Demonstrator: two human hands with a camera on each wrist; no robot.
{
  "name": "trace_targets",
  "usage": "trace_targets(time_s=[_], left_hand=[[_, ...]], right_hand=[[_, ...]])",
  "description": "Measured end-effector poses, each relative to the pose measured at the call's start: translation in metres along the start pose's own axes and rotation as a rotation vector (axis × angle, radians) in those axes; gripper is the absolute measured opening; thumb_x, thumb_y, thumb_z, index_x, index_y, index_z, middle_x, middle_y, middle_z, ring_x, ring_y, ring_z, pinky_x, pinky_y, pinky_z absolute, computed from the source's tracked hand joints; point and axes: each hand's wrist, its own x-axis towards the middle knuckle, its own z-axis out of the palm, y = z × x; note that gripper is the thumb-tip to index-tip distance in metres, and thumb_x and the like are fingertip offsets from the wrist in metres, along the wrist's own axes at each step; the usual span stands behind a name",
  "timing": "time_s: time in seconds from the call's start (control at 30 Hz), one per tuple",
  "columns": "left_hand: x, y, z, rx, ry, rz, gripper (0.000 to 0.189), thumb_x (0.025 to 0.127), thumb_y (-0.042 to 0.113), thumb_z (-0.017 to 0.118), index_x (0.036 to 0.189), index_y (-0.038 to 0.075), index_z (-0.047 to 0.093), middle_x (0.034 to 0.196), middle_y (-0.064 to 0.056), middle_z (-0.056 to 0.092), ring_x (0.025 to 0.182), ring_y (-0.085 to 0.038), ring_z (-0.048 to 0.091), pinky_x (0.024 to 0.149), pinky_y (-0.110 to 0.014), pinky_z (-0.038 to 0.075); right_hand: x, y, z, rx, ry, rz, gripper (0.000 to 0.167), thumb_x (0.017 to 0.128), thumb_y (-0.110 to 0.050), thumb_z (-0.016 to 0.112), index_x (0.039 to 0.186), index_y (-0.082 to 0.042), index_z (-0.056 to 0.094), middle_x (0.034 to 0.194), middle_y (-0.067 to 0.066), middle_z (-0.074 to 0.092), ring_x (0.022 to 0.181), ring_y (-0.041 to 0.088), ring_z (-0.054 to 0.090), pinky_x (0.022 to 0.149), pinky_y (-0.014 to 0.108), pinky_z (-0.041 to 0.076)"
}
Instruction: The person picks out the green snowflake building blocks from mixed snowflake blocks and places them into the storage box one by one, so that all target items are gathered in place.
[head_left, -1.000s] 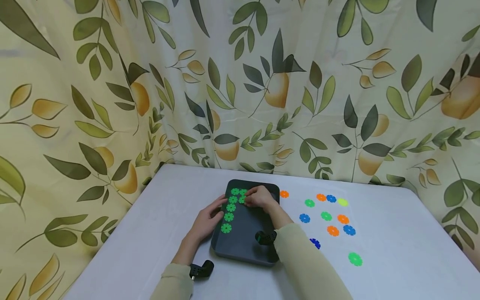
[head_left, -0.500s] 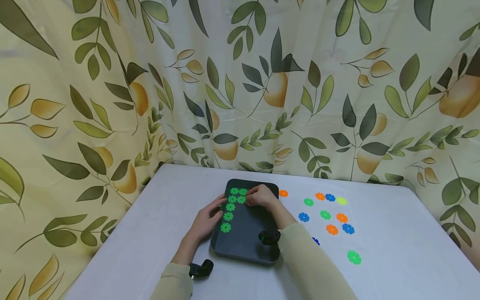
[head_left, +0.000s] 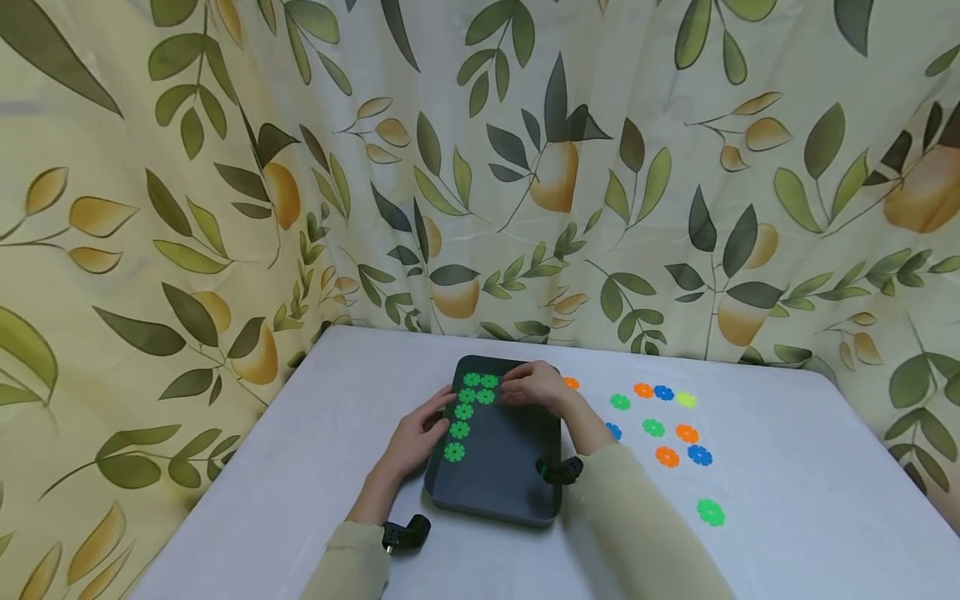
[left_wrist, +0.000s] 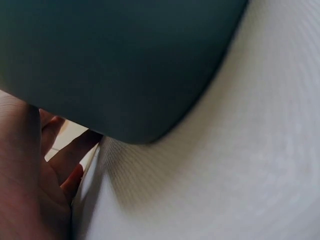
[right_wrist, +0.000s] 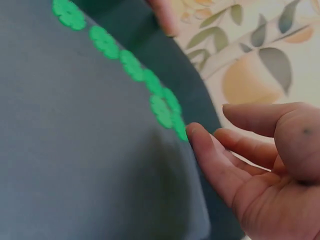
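Observation:
A dark grey tray (head_left: 491,487) lies on the white table. Along its left side runs a column of green flower-shaped discs (head_left: 464,412), doubled at the far end. My left hand (head_left: 408,442) rests against the tray's left rim; in the left wrist view its fingers (left_wrist: 70,157) lie beside the tray's outer wall. Over the tray's far right part is my right hand (head_left: 542,387), just right of the doubled discs. In the right wrist view, its thumb and fingers (right_wrist: 205,150) stand apart with nothing between them, and a fingertip appears close to the end disc (right_wrist: 180,127).
Right of the tray, loose flower discs lie scattered: orange (head_left: 667,457), blue (head_left: 700,455), green (head_left: 711,512) and yellow (head_left: 686,400). One orange disc (head_left: 572,383) is close to the tray's far right corner. A leaf-patterned curtain (head_left: 480,167) hangs behind the table.
My right hand has drawn back to the right from the doubled green discs, leaving them in full view. The left hand stays at the tray's left rim.

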Motion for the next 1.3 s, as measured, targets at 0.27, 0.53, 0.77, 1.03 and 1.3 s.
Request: trace_targets(time_s=[0.27, 0.53, 0.77, 1.03, 1.3], left_hand=[[0.000, -0.002, 0.003, 0.005, -0.006, 0.011, 0.043, 0.099, 0.005, 0.055, 0.142, 0.007, 0.059, 0.157, -0.002, 0.043, 0.141, -0.026, 0.042, 0.114, -0.047, 0.037], [-0.004, -0.003, -0.002, 0.003, 0.016, -0.033, 0.044, 0.099, 0.006, 0.056, 0.143, 0.010, 0.059, 0.157, 0.002, 0.042, 0.139, -0.025, 0.046, 0.114, -0.045, 0.037], [-0.003, -0.001, -0.001, -0.004, 0.008, -0.028, 0.044, 0.099, 0.006, 0.056, 0.143, 0.010, 0.058, 0.157, 0.001, 0.042, 0.137, -0.028, 0.048, 0.114, -0.046, 0.037], [-0.002, 0.000, 0.000, -0.002, 0.009, -0.026, 0.044, 0.099, 0.005, 0.055, 0.143, 0.010, 0.059, 0.157, 0.001, 0.042, 0.138, -0.027, 0.046, 0.114, -0.045, 0.037], [-0.001, 0.001, 0.002, -0.003, 0.006, -0.022, 0.044, 0.099, 0.006, 0.055, 0.143, 0.011, 0.059, 0.157, 0.002, 0.042, 0.138, -0.027, 0.047, 0.114, -0.046, 0.037]], right_hand=[[-0.024, -0.008, -0.030, -0.056, -0.030, -0.054, 0.045, 0.099, -0.008, 0.062, 0.133, 0.018, 0.050, 0.120, 0.027, 0.064, 0.102, 0.031, 0.071, 0.091, 0.038, 0.057], [-0.058, -0.009, -0.052, -0.127, -0.024, -0.079, 0.050, 0.099, -0.017, 0.063, 0.137, 0.012, 0.050, 0.119, 0.027, 0.065, 0.104, 0.035, 0.069, 0.092, 0.040, 0.057], [-0.095, -0.008, -0.075, -0.164, 0.009, -0.064, 0.050, 0.099, -0.020, 0.065, 0.137, 0.009, 0.052, 0.120, 0.025, 0.065, 0.105, 0.038, 0.068, 0.091, 0.042, 0.057], [-0.133, 0.005, -0.102, -0.221, 0.035, -0.025, 0.055, 0.098, -0.025, 0.066, 0.139, 0.008, 0.049, 0.116, 0.021, 0.065, 0.105, 0.038, 0.068, 0.093, 0.048, 0.056], [-0.164, 0.023, -0.124, -0.228, 0.031, 0.047, 0.060, 0.098, -0.026, 0.066, 0.141, 0.010, 0.045, 0.117, 0.021, 0.066, 0.103, 0.037, 0.069, 0.091, 0.046, 0.057]])
